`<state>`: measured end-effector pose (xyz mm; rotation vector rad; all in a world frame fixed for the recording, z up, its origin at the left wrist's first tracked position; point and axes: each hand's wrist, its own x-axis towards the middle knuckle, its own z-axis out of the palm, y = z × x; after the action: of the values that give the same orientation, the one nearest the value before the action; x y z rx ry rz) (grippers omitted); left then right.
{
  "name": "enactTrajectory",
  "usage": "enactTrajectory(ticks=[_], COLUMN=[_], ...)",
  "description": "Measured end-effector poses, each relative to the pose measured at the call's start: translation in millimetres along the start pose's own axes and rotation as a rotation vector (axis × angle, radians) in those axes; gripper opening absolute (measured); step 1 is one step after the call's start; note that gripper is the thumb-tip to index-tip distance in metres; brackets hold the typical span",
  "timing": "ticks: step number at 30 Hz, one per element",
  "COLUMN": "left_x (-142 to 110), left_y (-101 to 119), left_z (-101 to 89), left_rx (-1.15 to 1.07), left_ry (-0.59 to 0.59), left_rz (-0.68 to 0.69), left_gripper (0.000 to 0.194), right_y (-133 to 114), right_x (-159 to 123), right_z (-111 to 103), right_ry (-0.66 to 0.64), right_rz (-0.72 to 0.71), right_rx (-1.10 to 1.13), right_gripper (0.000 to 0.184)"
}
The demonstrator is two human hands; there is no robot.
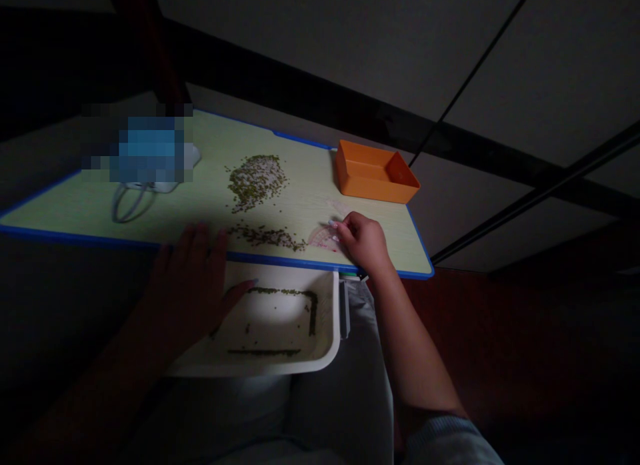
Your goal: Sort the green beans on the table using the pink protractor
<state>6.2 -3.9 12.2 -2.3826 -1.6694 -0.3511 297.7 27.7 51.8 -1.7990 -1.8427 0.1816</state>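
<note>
My right hand (pixel 361 238) is closed in a pinch on a clear protractor (pixel 323 239) with reddish markings, low over the table's right part. Just left of the protractor lies a strip of dark green beans (pixel 270 237). Behind it is a larger heap of green beans mixed with pale grains (pixel 257 178). My left hand (pixel 193 271) is dim, fingers stretched out, at the table's front edge and over the left side of a white basin (pixel 330 348). Small green beans line the basin's floor edges, and a few lie scattered inside.
An orange open box (pixel 373 188) stands at the table's back right. A blurred-out blue object (pixel 149 148) with a looped cable (pixel 116 208) sits on the left. The pale table (pixel 300 155) has a blue rim. Cabinet panels (pixel 500 198) rise behind it.
</note>
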Motion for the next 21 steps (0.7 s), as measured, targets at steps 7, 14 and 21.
enactTrajectory(ticks=[7,14,21], left_x=[-1.1,-1.3,0.1], left_y=[1.2,0.2,1.9], left_z=[-1.4,2.2,-2.1], left_rx=[-0.004,-0.019,-0.024], left_ry=[0.004,0.018,0.01], left_rz=[-0.001,-0.007,-0.012], left_gripper=[0.082,0.081,0.08], right_y=[-4.1,-12.6,-20.9], right_x=[-0.4,2.3,18.0], right_z=[-0.7,-1.2,-4.1], right_ry=[0.02,-0.006,-0.061], right_rz=[-0.039,-0.048,0.062], right_rx=[-0.186,-0.401,-0.631], right_gripper=[0.032,0.036,0.038])
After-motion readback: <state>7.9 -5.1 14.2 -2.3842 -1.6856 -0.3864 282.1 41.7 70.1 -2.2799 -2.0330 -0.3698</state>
